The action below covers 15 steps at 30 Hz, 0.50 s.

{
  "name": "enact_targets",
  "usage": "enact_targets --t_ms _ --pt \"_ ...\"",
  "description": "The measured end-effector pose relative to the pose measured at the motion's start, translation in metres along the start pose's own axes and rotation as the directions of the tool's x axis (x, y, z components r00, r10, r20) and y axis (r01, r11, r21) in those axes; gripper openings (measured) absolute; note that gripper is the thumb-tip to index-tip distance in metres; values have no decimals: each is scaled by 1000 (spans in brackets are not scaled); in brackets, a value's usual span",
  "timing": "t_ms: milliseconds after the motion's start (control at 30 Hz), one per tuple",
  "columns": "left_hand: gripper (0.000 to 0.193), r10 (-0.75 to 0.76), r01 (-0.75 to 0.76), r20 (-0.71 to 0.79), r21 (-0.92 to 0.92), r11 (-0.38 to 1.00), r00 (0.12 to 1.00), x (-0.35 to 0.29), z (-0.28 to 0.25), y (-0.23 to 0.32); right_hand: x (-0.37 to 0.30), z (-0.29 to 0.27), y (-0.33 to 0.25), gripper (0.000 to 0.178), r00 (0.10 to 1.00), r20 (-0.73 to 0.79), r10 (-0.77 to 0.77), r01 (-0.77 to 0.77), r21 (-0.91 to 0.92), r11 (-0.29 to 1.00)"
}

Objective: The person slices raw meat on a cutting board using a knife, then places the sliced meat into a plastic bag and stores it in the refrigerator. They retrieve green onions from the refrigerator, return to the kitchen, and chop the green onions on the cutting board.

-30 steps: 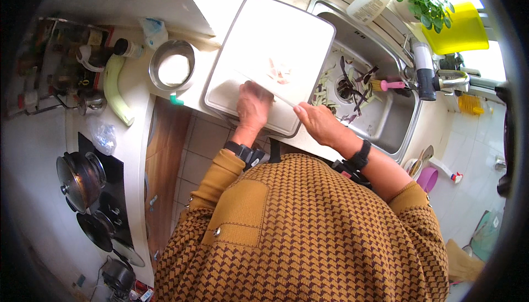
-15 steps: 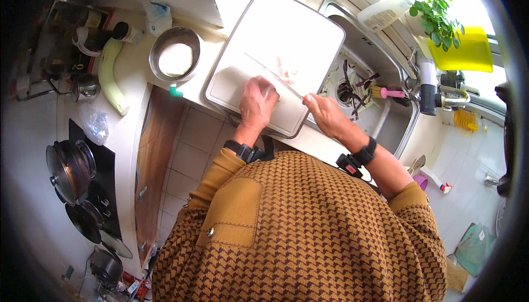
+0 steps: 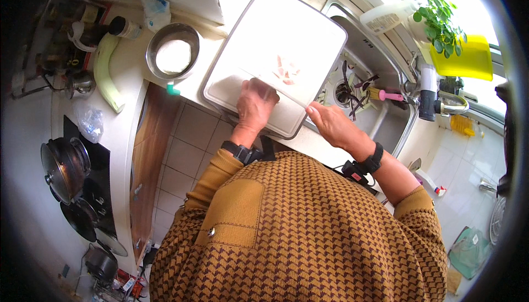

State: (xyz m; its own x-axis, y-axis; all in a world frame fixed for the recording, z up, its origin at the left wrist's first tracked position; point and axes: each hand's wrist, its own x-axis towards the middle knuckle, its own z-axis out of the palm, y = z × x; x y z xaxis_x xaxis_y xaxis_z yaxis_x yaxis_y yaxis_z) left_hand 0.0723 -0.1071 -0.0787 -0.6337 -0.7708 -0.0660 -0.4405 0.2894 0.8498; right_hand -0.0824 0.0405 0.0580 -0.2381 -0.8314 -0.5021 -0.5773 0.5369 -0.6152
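On one smooth white rounded-rectangle cutting board (image 3: 264,43), the left hand (image 3: 254,102) presses curled fingers down while the right hand (image 3: 329,124) grips one thin knife (image 3: 275,86) beside a few pale pink pieces (image 3: 286,72).

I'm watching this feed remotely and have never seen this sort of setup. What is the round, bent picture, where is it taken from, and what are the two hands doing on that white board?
There is no machine here: a person works with two bare hands. The picture comes from a wide fisheye camera on that person's head, looking down, so straight edges bend and the patterned sweater fills the bottom.

On the counter lies a white cutting board with a few small pinkish pieces on it. The left hand rests flat on the board. The right hand grips a knife, its thin blade lying across the board toward the pieces.

To the left stand a metal bowl with something white inside and a long pale green vegetable. To the right is a sink holding utensils. A stove with dark pans sits at far left.
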Motion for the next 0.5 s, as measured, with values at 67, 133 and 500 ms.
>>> enact_targets --t_ms 67,133,500 --pt "38 50 -50 -25 7 999 998 0 -1 1 14 6 -3 39 999 -23 -43 43 5 999" --pt "40 0 1 -13 13 1000 1000 0 -2 4 35 15 -3 38 988 -61 -144 145 20 989" --pt "38 -50 49 26 22 999 998 -7 -14 22 66 37 16 49 963 -269 8 74 294 953"
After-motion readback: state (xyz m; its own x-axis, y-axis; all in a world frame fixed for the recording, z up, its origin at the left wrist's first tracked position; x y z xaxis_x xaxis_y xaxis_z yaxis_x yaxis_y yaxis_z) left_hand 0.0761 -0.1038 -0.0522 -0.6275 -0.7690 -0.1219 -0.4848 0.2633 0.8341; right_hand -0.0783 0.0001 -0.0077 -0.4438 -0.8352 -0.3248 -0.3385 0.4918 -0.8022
